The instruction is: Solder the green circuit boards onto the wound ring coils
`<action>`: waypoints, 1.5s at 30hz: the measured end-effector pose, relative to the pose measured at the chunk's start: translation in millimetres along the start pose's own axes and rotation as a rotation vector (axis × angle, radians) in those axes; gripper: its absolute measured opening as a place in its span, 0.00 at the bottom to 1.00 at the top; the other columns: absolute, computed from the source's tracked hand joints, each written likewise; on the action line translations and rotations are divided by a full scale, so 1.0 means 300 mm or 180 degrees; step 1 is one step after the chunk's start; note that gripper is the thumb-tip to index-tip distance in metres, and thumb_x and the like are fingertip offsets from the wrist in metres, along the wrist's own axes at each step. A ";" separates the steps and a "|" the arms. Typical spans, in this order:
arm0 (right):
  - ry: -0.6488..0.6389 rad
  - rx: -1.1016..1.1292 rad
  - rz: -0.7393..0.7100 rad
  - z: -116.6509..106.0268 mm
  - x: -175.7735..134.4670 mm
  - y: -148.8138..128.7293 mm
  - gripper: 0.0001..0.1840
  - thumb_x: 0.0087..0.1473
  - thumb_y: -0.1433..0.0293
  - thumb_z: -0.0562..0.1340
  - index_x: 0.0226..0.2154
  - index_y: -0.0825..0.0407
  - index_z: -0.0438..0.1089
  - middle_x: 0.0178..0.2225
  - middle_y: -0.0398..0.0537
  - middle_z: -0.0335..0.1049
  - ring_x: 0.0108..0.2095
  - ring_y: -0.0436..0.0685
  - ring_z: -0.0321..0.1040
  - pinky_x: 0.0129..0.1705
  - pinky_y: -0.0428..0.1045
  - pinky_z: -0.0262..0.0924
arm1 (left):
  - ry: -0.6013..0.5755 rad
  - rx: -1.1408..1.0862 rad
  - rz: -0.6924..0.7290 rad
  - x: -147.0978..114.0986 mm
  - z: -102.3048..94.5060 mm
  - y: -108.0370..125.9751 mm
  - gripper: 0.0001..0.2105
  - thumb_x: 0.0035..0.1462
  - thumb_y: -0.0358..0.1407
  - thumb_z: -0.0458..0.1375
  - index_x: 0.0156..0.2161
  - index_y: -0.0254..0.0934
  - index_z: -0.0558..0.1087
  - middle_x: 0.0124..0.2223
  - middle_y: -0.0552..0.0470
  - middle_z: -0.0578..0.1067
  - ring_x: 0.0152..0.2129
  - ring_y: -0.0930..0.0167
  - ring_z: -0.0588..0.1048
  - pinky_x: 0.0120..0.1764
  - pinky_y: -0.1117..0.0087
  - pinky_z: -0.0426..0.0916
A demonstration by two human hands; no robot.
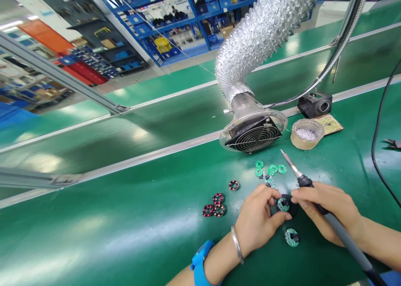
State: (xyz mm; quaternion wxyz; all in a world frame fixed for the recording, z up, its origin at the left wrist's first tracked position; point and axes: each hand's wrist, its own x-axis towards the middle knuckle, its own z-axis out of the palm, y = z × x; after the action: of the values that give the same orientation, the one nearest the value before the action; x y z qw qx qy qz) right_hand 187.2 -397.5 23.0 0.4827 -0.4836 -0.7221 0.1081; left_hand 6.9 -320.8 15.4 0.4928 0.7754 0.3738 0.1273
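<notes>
A blue watch (202, 256) sits nearest the camera, strapped round the left wrist, with a silver bangle (237, 245) just beyond it. Four small wound rings (218, 198) lie on the green bench (131, 231), three bunched together and one slightly apart. Above and behind them, a round fan hood (255, 136) hangs from a silver foil duct (241, 56). The left hand (257, 221) pinches a round green circuit board (282, 204) between thumb and forefinger; it is seated on a black round part (293, 206), low on the bench between the two hands. Loose green discs (272, 170) are scattered behind it, and a second round board (291, 237) lies in front. A tub of silvery shavings (307, 134) stands near the hood. The right hand (337, 204) has its fingers closed round a soldering iron (303, 180), its tip pointing up and away from the board; whether those fingertips also touch the black part, I cannot tell. At the far right lie plier tips (391, 144).
</notes>
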 end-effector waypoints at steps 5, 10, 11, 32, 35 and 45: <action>-0.0228 -0.0133 -0.0148 0.029 0.003 0.009 0.16 0.58 0.79 0.55 0.48 0.52 0.65 0.24 0.42 0.66 0.24 0.52 0.58 0.27 0.47 0.57 | -0.0369 -0.0024 0.0526 0.047 -0.032 -0.013 0.05 0.52 0.36 0.64 0.32 0.37 0.76 0.27 0.55 0.64 0.26 0.72 0.65 0.28 0.73 0.60; -0.0540 -0.0140 -0.0040 0.045 -0.012 0.023 0.21 0.55 0.79 0.57 0.52 0.51 0.61 0.32 0.46 0.67 0.31 0.54 0.60 0.32 0.49 0.60 | -0.0347 -0.0287 0.0322 0.035 -0.038 -0.022 0.13 0.46 0.32 0.68 0.38 0.37 0.73 0.31 0.56 0.66 0.23 0.75 0.66 0.27 0.74 0.63; -0.0578 -0.0143 -0.0039 0.045 -0.013 0.025 0.21 0.54 0.79 0.57 0.51 0.51 0.61 0.32 0.46 0.67 0.31 0.54 0.60 0.33 0.49 0.60 | -0.0282 -0.0384 0.0222 0.023 -0.036 -0.022 0.15 0.45 0.32 0.68 0.39 0.37 0.72 0.32 0.56 0.66 0.22 0.76 0.66 0.26 0.75 0.63; -0.0751 -0.0008 -0.0365 0.025 -0.002 0.030 0.20 0.55 0.81 0.53 0.49 0.51 0.63 0.31 0.46 0.70 0.30 0.53 0.64 0.33 0.49 0.61 | 0.0083 -0.1124 -0.0454 -0.017 0.026 -0.008 0.07 0.51 0.35 0.60 0.26 0.35 0.68 0.22 0.58 0.66 0.15 0.79 0.64 0.18 0.78 0.60; -0.0757 -0.0037 -0.0374 0.026 -0.001 0.028 0.20 0.55 0.81 0.53 0.49 0.51 0.63 0.27 0.43 0.68 0.29 0.53 0.64 0.33 0.50 0.61 | 0.0037 -0.1133 -0.0529 -0.024 0.021 -0.011 0.06 0.52 0.34 0.58 0.28 0.35 0.68 0.22 0.58 0.67 0.15 0.79 0.64 0.18 0.78 0.61; -0.0790 -0.0069 -0.0494 0.025 0.003 0.020 0.21 0.54 0.81 0.54 0.50 0.52 0.62 0.34 0.48 0.71 0.31 0.54 0.66 0.36 0.52 0.63 | 0.0138 -0.1039 -0.0415 -0.038 0.023 -0.003 0.03 0.50 0.32 0.56 0.27 0.34 0.68 0.26 0.56 0.66 0.17 0.79 0.66 0.18 0.78 0.62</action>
State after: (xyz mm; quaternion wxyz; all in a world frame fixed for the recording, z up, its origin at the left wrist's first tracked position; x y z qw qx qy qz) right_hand 184.9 -391.3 16.0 0.3913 -0.4145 -0.8126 0.1216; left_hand 2.5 -333.2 13.3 0.6111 0.6563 0.4083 0.1708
